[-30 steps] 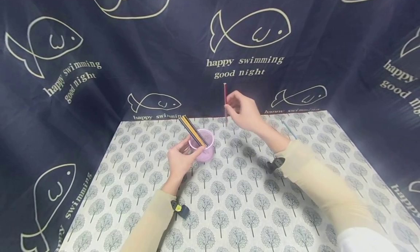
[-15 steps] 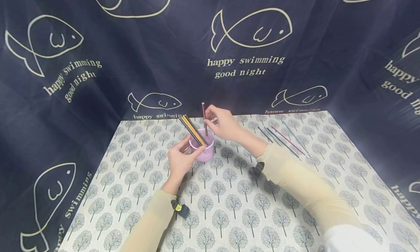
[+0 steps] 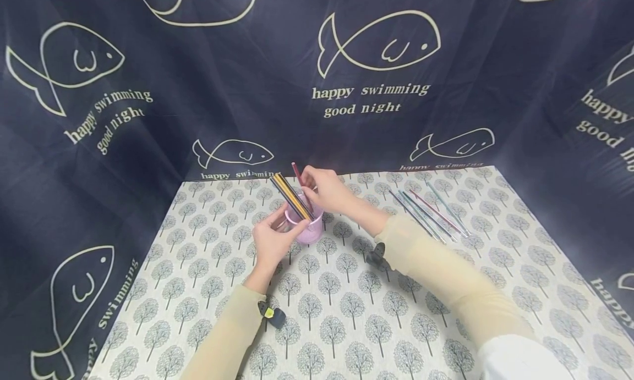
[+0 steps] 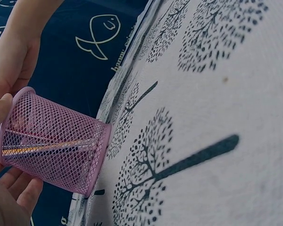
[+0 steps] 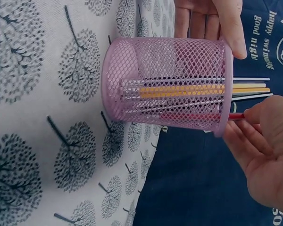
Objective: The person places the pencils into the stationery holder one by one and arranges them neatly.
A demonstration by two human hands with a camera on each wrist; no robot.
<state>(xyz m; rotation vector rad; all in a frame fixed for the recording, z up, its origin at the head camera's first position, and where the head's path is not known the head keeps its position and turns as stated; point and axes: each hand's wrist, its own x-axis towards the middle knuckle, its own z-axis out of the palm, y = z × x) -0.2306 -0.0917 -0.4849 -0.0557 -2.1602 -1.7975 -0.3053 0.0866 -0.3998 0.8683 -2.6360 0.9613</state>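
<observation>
A pink mesh pen cup (image 3: 311, 234) stands upright on the cloth. My left hand (image 3: 276, 234) grips it near the rim, with thumb and fingers on its left side. In the right wrist view, several slim sticks, yellow and dark (image 5: 188, 88), lean inside the cup with their upper ends sticking out. My right hand (image 3: 329, 190) pinches a slim red pencil-like stick (image 3: 297, 174) near its upper part. The red stick's lower end is down inside the cup, showing through the mesh in the right wrist view.
Several more slim sticks (image 3: 431, 215), blue, green and red, lie side by side on the tree-print tablecloth (image 3: 346, 314) to the right. A dark fish-print curtain (image 3: 247, 94) rises behind the table's far edge and on both sides.
My right hand has moved left and down with the red stick, bringing its lower end into the cup, where it now tilts left. My left hand and the cup stay put.
</observation>
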